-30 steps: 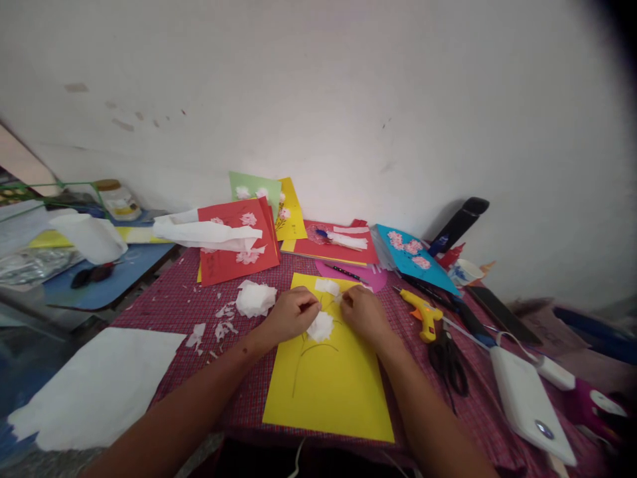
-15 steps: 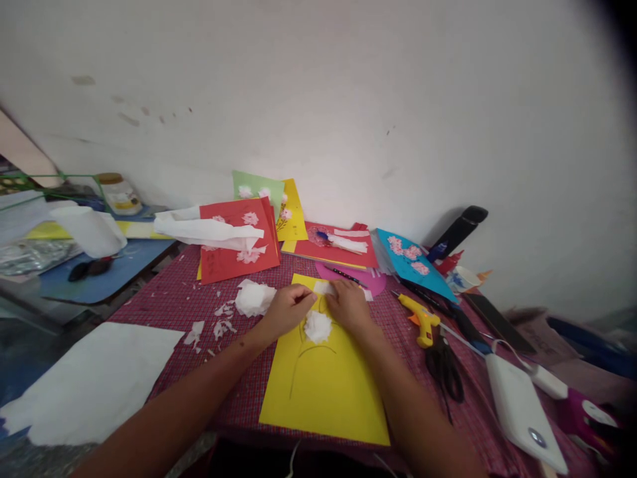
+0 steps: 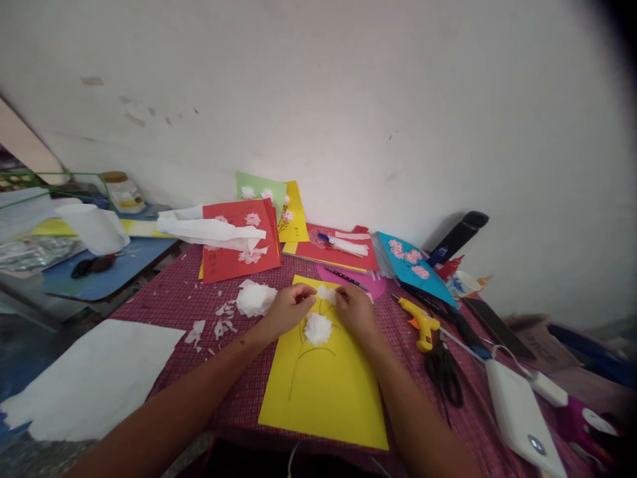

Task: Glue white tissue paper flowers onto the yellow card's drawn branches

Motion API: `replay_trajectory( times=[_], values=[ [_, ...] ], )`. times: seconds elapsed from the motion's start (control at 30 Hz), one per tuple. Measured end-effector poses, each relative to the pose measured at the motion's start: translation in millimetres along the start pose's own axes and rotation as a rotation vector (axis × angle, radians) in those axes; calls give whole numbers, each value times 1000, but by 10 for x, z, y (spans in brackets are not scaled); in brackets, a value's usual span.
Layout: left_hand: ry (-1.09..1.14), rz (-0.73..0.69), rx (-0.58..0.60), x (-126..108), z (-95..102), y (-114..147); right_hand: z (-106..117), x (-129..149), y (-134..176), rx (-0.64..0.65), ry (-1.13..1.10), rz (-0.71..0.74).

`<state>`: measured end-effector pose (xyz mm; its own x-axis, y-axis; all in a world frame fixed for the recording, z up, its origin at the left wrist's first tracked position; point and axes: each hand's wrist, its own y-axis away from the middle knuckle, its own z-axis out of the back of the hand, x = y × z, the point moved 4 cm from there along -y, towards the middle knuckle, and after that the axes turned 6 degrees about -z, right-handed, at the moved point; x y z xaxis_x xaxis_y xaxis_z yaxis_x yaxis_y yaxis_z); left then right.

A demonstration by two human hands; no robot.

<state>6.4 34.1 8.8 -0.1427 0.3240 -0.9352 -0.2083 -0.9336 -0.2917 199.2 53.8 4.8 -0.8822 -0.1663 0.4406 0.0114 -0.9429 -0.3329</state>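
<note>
Nearest me, the yellow card (image 3: 323, 385) lay flat on the desk (image 3: 169, 305), a sheet stiff enough to slide by an edge, with thin curved pencil lines on it. Just above those lines sat a white tissue flower (image 3: 318, 328), fluffed and crumpled; I judged it feather-light, soft and easily crushed or torn, best taken with fingertips at its outer frills rather than pressed in the middle.

Beyond it the two hands met over the card's top end. The left hand (image 3: 287, 311) was curled nearly closed, thumb and forefinger pinched towards a small scrap of white tissue (image 3: 326, 293). The right hand (image 3: 354, 311) was likewise curled, its fingertips at the same scrap from the other side. Whether both truly gripped it or only touched it, I could not tell.

To the left lay a larger tissue puff (image 3: 255, 299) among torn bits. To the right were a yellow glue gun (image 3: 422, 324) and black scissors (image 3: 444, 372). Farther back, red cards (image 3: 239, 242) and a blue card (image 3: 411, 259) carried pink blossoms near the wall.
</note>
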Motion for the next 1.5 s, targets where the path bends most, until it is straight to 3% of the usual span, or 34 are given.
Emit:
replay_trajectory(
  times=[0.17, 0.43, 0.77, 0.93, 1.1, 1.5],
  values=[
    [-21, 36, -55, 66, 19, -19, 9, 15, 11, 2, -53, 22],
    [-18, 32, -52, 105, 17, -20, -65, 149, -20, 97, 139, 69],
    [9, 56, -76, 79, 43, -23, -56, -6, 25, 29, -84, -11],
    [23, 47, -108, 66, 64, -30, -135, 122, 0, 122, 23, 116],
    [14, 35, -98, 89, 61, -36, -174, 212, -23, 202, 106, 137],
    [-74, 5, -64, 162, 38, -47, -101, 125, 7, 53, -58, 116]
  ],
)
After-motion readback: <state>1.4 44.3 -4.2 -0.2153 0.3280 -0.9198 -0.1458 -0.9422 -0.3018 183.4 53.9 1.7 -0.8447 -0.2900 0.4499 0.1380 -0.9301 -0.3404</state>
